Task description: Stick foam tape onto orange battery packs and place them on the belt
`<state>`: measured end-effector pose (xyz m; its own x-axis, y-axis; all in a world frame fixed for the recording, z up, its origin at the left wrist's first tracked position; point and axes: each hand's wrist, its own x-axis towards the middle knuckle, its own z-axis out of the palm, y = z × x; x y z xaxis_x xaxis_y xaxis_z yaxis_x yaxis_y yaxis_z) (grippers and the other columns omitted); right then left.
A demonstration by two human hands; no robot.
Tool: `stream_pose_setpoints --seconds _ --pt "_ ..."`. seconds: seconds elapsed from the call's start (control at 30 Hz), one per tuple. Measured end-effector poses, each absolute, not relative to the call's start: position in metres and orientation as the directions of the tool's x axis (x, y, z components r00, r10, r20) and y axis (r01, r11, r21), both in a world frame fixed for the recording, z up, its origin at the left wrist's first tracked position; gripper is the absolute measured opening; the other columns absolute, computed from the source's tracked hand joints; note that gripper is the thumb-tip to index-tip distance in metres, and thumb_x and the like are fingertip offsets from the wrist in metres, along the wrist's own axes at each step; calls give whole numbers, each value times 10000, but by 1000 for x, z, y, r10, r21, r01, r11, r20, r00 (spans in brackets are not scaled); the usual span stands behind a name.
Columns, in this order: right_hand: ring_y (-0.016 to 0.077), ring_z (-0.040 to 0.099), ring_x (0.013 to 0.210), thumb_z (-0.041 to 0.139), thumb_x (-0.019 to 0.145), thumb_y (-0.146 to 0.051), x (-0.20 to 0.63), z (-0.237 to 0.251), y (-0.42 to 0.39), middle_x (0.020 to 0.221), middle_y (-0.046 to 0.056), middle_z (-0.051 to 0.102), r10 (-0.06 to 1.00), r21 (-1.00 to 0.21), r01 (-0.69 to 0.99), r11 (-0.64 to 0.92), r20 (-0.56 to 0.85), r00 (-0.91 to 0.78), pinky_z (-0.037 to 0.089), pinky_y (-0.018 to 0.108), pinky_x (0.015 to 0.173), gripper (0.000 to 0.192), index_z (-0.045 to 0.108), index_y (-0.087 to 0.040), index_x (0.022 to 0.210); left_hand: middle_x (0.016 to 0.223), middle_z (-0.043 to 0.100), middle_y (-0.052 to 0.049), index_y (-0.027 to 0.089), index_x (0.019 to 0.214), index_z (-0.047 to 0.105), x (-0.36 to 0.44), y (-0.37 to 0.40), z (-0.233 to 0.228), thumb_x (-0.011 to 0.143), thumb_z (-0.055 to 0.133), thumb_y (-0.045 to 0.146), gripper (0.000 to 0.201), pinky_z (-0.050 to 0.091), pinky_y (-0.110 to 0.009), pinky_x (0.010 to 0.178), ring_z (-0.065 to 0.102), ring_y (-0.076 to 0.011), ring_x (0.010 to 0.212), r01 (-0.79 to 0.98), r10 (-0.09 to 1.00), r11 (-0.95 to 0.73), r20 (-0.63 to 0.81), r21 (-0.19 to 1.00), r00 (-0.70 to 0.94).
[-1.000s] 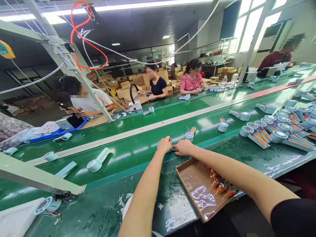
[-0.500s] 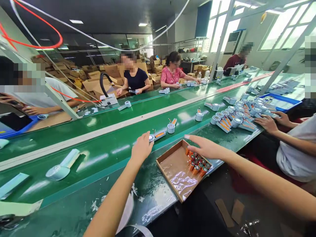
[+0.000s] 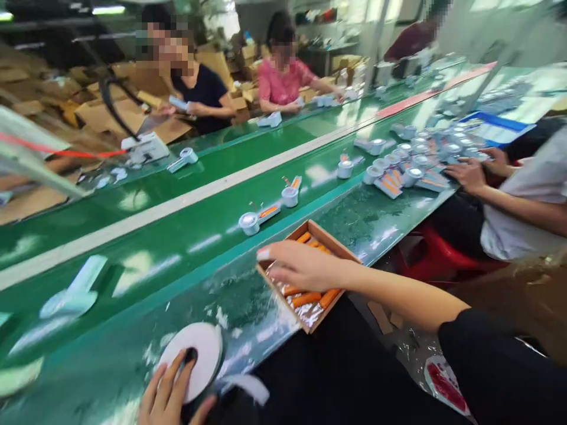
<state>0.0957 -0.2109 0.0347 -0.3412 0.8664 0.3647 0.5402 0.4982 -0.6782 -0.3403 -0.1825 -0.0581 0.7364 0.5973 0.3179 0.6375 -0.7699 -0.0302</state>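
Withdrawn from the belt, our left hand [image 3: 170, 392] now rests, fingers spread, on one flat tape roll [image 3: 197, 357]; our right hand [image 3: 301, 265] hovers, fingers loosely extended, over one cardboard tray [image 3: 349, 254] of orange cells [image 3: 305, 298] lying roughly crosswise.

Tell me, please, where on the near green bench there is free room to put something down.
Bare bench lies between the white tape roll under the left hand and the cardboard tray. Right of the tray is another free patch. Farther right, fan parts crowd the surface.

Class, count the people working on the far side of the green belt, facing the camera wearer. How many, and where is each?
2: a person in a dark top at upper left, and a person in a pink top just to the right. Others may be hidden beyond the left edge.
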Motion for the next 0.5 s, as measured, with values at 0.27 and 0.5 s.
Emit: stream_pose_setpoints --seconds 0.27,0.5 --pt "140 552 557 722 954 -554 50 23 -296 683 -45 621 923 -978 204 52 -31 -384 383 224 514 515 583 -197 1298 1204 671 -103 250 1212 546 -277 -229 11 813 748 345 457 413 -626 1157 476 -374 1382 735 691 -670 447 102 568" --pt "97 602 594 654 1042 -453 -12 8 -296 695 -53 659 813 -929 247 274 87 -576 391 209 568 301 697 -195 892 1239 672 -69 301 1292 542 -265 -229 7 787 768 119 583 449 -624 1156 466 -359 1432 564 551 -807 569 176 611"
